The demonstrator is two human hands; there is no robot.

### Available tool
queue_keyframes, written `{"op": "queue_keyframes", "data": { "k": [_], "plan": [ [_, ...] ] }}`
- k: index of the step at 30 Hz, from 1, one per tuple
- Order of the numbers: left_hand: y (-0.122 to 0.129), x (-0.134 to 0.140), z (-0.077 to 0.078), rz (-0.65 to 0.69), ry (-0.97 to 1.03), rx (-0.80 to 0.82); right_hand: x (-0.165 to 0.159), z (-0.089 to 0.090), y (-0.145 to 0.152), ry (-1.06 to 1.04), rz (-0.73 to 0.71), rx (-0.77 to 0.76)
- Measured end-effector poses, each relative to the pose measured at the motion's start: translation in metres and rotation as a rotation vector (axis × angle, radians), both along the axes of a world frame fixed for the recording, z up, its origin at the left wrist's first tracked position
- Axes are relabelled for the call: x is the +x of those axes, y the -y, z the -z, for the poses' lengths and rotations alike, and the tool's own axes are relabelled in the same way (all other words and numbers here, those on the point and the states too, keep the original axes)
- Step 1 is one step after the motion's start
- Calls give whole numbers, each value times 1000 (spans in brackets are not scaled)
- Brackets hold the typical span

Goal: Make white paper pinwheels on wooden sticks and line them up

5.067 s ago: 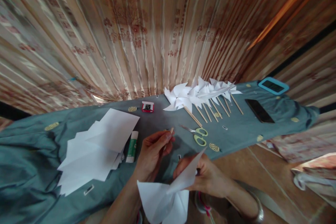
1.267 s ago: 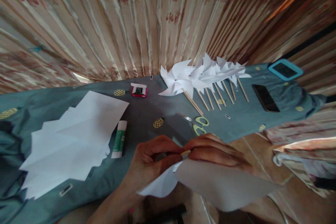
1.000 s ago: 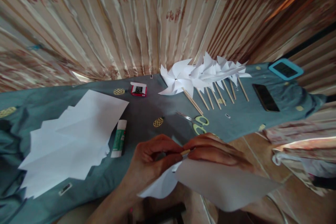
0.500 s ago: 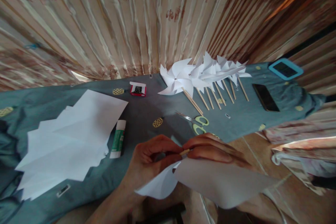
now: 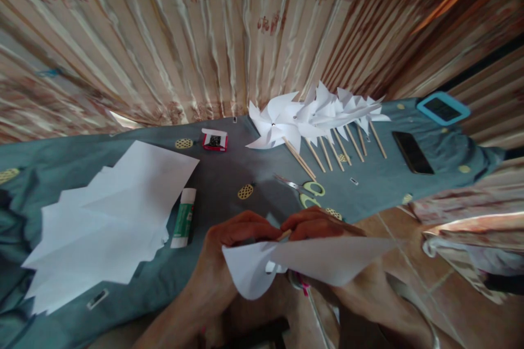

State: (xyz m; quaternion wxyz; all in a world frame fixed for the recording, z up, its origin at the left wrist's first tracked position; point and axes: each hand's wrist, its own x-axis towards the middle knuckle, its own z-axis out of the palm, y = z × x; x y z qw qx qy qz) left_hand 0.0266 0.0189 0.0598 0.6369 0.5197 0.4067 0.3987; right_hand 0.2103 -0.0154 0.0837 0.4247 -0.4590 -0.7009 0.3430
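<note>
A white paper pinwheel (image 5: 327, 257) is held low at the front edge of the cloth, its curved blades facing me. My left hand (image 5: 237, 232) is closed at its upper left side, with the fingers partly behind the paper. My right hand (image 5: 315, 226) is closed beside it, fingertips close to the left ones. A short piece of wooden stick (image 5: 285, 235) shows between the two hands, behind the pinwheel. Paper hides most of the fingertips. Just beyond the right hand lie scissors (image 5: 311, 194) with light green handles.
Several finished pinwheels (image 5: 282, 120) on sticks lie in a row at the back. Left are a stack of white paper (image 5: 110, 223), a glue stick (image 5: 184, 218) and an open red box (image 5: 215, 140). A phone (image 5: 412, 152) and a blue-framed device (image 5: 443, 108) lie right.
The pinwheel has tilted and turned between my hands, so its right blade looks narrower and sits higher. My fingers have curled further over its back. Things on the cloth stay put.
</note>
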Motion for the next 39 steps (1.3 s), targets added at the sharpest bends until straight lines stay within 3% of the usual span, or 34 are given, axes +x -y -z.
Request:
{"op": "queue_keyframes", "data": {
  "k": [4, 8, 18, 27, 32, 39],
  "plan": [
    [0, 0, 4, 1, -52, -54, -1, 16, 0, -121, 47, -29],
    [-3, 0, 10, -1, -167, -1, -2, 29, -5, -103, 103, -97],
    [-9, -2, 28, -21, -210, -31, -3, 37, -15, 60, 137, -133],
    [-9, 2, 44, -45, -94, -127, 8, 51, -21, 216, -38, -93],
    [-4, 2, 40, -21, -96, -116, 10, 45, -19, 258, -100, -82],
    [8, -8, 22, 25, -222, 95, 7, 29, -5, 296, -156, 95]
  ]
}}
